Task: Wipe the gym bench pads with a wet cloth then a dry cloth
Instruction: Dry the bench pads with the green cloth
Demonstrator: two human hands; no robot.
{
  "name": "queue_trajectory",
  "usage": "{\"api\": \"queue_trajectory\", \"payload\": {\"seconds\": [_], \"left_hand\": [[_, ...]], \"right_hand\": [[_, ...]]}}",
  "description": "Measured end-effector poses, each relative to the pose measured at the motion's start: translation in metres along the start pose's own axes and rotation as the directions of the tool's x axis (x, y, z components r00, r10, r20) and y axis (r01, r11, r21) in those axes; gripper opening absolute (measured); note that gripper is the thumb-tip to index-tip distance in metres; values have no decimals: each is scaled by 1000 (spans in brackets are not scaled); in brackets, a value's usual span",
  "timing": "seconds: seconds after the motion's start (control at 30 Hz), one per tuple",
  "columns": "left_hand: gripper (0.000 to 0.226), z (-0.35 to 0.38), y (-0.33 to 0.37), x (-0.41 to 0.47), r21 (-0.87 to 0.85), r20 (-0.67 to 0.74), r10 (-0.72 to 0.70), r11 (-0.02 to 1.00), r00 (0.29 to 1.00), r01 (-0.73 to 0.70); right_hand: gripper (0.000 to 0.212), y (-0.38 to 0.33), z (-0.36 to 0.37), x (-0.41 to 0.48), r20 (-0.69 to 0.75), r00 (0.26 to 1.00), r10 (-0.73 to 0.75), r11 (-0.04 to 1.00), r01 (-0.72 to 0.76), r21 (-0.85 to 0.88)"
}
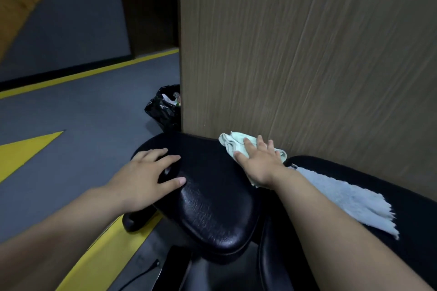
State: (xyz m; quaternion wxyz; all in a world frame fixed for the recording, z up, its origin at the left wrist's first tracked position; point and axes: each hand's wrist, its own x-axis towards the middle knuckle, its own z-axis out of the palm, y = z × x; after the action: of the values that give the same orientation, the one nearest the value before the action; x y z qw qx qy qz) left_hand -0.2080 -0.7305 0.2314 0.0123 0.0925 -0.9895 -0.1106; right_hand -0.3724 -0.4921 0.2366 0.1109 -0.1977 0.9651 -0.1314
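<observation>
A black padded bench seat [208,198] fills the lower middle of the head view, with a longer black pad [369,175] to its right. My right hand [257,160] lies flat, fingers straight, pressing a pale green cloth [233,143] onto the seat's far right part. My left hand [146,175] rests with spread fingers on the seat's left side. A light grey-blue cloth [350,198] lies loose on the right pad, partly under my right forearm.
A wood-grain panel [307,54] rises right behind the pads. A black rubbish bag [164,108] sits on the grey floor at the panel's left edge. Yellow floor stripes [28,151] run on the left. A black cable [142,274] lies below.
</observation>
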Motion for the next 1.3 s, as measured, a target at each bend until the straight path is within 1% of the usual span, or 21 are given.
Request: {"api": "queue_trajectory", "payload": {"seconds": [0.1,0.17,0.27,0.37,0.47,0.5,0.57,0.6,0.67,0.7,0.73,0.77,0.8,0.87,0.97,1.03,1.1,1.17,1.23,1.3], "left_hand": [[108,1,-3,0,24,-16,15,1000,1000,-15],[100,4,-4,-1,37,-18,39,999,999,-38],[89,8,-3,-4,48,2,50,998,999,-50],[90,9,-10,-5,83,-28,64,995,998,-62],[89,10,-23,-6,85,-64,104,991,992,-99],[88,11,-28,-7,76,-72,121,990,990,-116],[86,12,-38,-7,49,-90,145,989,985,-141],[84,12,-43,-6,33,-101,153,988,983,-151],[80,11,-52,-3,-5,-115,166,986,979,-167],[78,10,-56,-2,-24,-117,168,985,979,-171],[75,10,-59,0,-48,-116,166,984,979,-172],[72,9,-61,1,-78,-114,163,982,980,-172],[68,9,-63,3,-108,-113,164,978,980,-176],[60,7,-67,6,-136,-109,170,974,979,-184],[59,4,-75,10,-119,-105,191,972,976,-203],[66,5,-83,11,-86,-122,226,968,966,-237],[76,9,-90,11,-50,-120,226,971,967,-233],[85,12,-100,12,-50,-117,182,981,976,-189],[91,14,-110,13,-77,-125,124,988,984,-134],[92,15,-119,13,-109,-125,78,990,989,-92]], "right_hand": [[65,-6,4,-14,-3,999,-35,998,35,-43],[63,-8,11,-38,-12,996,-92,993,91,-78],[63,-16,24,-89,8,983,-185,980,185,-73],[67,-34,36,-136,40,969,-245,964,247,-94],[77,-53,52,-163,44,962,-270,958,273,-83],[79,-59,56,-169,24,961,-275,959,276,-69],[81,-65,63,-178,-43,973,-227,974,227,1],[80,-64,62,-179,-85,969,-230,973,231,-2],[67,-55,51,-174,-135,939,-317,946,304,-113],[60,-51,43,-171,-133,932,-337,936,316,-155],[59,-46,37,-166,-109,927,-359,922,334,-194],[63,-43,34,-162,-57,921,-384,904,363,-223],[70,-40,34,-158,-35,902,-430,877,408,-253],[76,-39,38,-152,12,886,-463,857,451,-252],[77,-44,57,-142,20,892,-452,842,434,-320],[76,-51,66,-135,-55,886,-460,828,405,-387],[75,-58,73,-130,-114,879,-463,817,373,-440],[75,-66,79,-125,-183,867,-464,811,332,-482],[80,-76,86,-121,-200,883,-425,825,287,-486],[81,-86,91,-117,-211,895,-393,845,261,-467]]}}
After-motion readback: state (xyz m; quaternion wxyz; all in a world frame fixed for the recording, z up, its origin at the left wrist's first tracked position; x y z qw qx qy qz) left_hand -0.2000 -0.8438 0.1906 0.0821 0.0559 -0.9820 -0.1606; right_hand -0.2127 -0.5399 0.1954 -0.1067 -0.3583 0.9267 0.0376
